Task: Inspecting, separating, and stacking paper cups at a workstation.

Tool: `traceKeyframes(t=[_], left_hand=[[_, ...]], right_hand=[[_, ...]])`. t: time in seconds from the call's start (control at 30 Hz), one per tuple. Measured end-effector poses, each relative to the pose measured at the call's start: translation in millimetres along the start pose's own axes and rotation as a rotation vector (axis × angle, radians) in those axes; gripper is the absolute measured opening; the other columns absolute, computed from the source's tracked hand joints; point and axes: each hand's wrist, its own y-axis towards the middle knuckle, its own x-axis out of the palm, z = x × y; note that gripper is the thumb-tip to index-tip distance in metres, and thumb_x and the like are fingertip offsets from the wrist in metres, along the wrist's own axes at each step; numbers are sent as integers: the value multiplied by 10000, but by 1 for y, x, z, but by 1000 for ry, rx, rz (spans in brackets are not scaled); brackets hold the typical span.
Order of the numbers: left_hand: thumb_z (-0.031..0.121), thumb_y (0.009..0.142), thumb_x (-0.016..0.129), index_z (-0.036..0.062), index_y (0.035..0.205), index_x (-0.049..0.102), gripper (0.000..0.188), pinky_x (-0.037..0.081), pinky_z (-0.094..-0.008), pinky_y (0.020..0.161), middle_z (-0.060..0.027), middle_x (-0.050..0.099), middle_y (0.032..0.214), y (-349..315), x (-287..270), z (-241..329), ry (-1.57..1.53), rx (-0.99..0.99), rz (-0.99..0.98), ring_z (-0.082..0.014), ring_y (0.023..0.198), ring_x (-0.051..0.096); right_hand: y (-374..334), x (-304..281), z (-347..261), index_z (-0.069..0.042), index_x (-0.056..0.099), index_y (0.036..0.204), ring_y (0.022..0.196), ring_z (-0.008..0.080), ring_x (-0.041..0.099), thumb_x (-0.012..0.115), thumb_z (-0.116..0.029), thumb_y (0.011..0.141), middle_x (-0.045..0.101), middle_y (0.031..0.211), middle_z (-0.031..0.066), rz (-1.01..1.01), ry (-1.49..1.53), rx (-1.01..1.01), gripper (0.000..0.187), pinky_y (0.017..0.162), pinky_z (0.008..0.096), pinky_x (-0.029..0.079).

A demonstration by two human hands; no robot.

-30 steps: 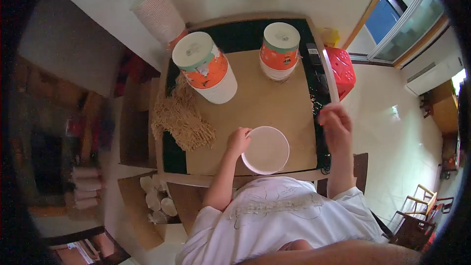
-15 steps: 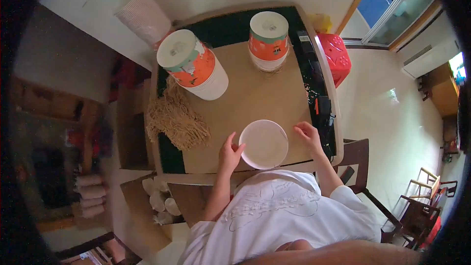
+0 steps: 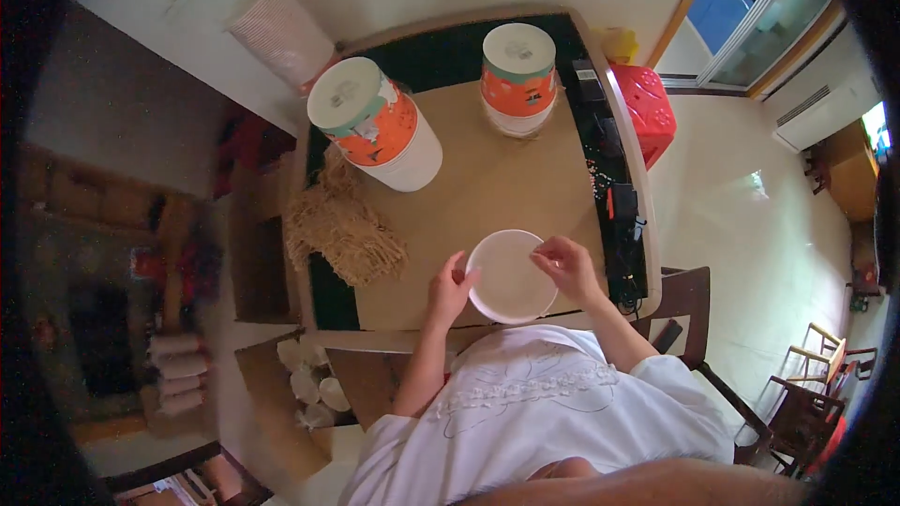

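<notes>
Your left hand (image 3: pixel 451 292) half-curls, thumb at the left rim of a white bowl (image 3: pixel 511 289) by the table's (image 3: pixel 358 341) near edge; its grip cannot be told. Your right hand (image 3: pixel 570 268) bends over the opposite side, fingertips bunched, any hold unclear.

A plain round white tub (image 3: pixel 511 289) sits with its open mouth facing up, between the fingers of both hands. Its left rim is at the left fingers (image 3: pixel 454 267); its upper-right rim lies beneath the right fingers (image 3: pixel 555 254), contact unclear.
</notes>
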Motion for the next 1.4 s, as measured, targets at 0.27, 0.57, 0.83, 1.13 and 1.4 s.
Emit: traceKeyframes(t=[0.27,0.57,0.83,1.13,1.4], left_hand=[[47,744,609,38,955,598,212,450,-248,580,-62,557,750,19,-15,41,-146,271,181,-132,631,538],[42,751,592,43,907,613,158,450,-258,596,-69,568,767,27,-5,32,-89,277,201,-145,657,549],[62,765,573,60,898,623,142,452,-267,600,-80,571,772,41,1,26,-133,236,153,-163,661,555],[39,763,542,69,888,632,157,453,-269,594,-81,583,767,52,1,16,-92,276,99,-174,653,562],[15,762,524,50,904,624,177,467,-280,635,-102,598,819,53,2,16,-117,223,17,-190,705,584]], right_hand=[[17,47,21,-12,562,839,788,134,578,619,-67,765,597,817,50,-114,530,286,109,735,248,463],[20,59,54,-48,532,821,632,74,512,573,-152,810,566,746,15,-46,481,249,112,565,201,412],[25,63,57,-61,566,825,443,56,396,600,-223,795,455,556,-33,-97,366,542,168,373,211,303],[26,65,60,-57,604,870,516,64,444,643,-262,753,537,663,-17,-122,201,510,239,391,217,333],[30,63,62,-58,615,923,603,86,501,644,-263,742,592,774,1,-135,169,528,276,428,232,396]])
